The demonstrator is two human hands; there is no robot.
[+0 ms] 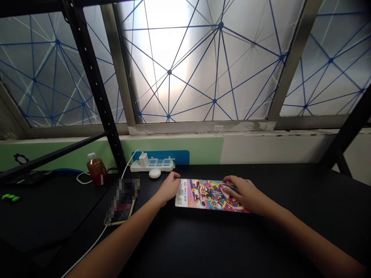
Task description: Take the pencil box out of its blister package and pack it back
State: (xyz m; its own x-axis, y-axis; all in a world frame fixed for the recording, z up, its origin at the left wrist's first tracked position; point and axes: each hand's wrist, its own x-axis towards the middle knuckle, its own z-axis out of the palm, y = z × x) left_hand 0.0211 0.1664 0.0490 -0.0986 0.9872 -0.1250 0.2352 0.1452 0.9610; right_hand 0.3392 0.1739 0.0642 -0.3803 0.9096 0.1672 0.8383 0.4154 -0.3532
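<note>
A flat, colourful pencil box (205, 195) lies on the black table, printed with cartoon figures and a white end strip reading "PENCIL BOX". At its left end is my left hand (170, 189), closed on the edge with the fingers at the far corner. Over the right end rests my right hand (246, 193), its thumb on the printed top and its fingers curled along the far edge. The palm covers part of that end. The undersides of both hands are hidden.
Left of my left arm lies a phone (123, 204) with a white cable. Behind stand a white power strip (159, 165), a white oval case (154, 173) and a bottle of reddish drink (97, 170). A black metal post (95, 85) rises at left. A small green object (11, 197) lies far left.
</note>
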